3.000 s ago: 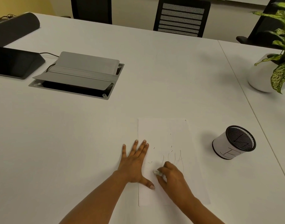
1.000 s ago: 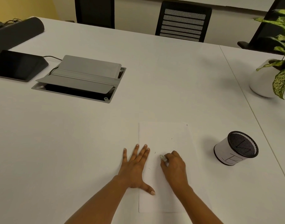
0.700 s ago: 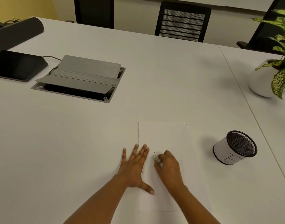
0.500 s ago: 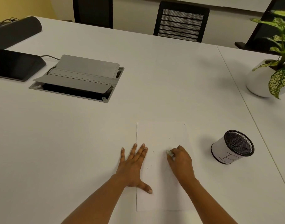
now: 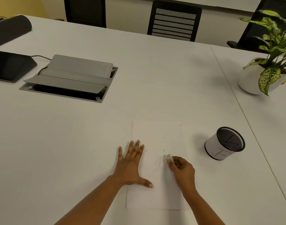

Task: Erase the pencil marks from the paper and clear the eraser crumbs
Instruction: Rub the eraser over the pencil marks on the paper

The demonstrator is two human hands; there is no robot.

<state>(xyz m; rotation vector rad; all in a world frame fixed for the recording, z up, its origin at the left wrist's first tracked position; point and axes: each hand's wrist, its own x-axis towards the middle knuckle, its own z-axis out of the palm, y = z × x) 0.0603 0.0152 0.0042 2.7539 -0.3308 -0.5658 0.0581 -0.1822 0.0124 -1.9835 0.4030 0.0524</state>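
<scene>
From the head camera you look down on a white worktop (image 5: 74, 151) with the sheet of paper (image 5: 157, 132) lying near you, a little right of centre. Your left hand (image 5: 131, 164) lies flat on the paper's left edge. Its fingers are spread and straight, pointing away from you. The thumb is stretched out to the right onto the sheet, and the little finger lies left of the edge on the bare worktop.

Your right hand (image 5: 182, 171) is on the right half of the sheet with its fingers curled, pinching a small pale eraser (image 5: 169, 157) at the fingertips. The eraser's tip is down on the paper, or so close that you cannot tell them apart. Just left of the eraser, between your two hands, are faint pencil marks (image 5: 158, 164), thin and looping. A few short dark flecks (image 5: 164, 150) are scattered on the sheet just beyond them. They may be eraser crumbs or leftover strokes, but they are too small to tell.

To the right of the paper, apart from it, stands a black mesh pen cup (image 5: 225, 143) with a white band round it. On the far right is a potted plant (image 5: 247, 78) in a round white pot, with mottled green leaves. On the far left a grey cable box (image 5: 71, 78) is set into the worktop with its lid folded open. Left of it is a dark wedge-shaped device (image 5: 9, 67), and a dark cylinder (image 5: 9, 30) lies beyond that. A black mesh-backed chair (image 5: 174, 21) stands at the far edge.
</scene>
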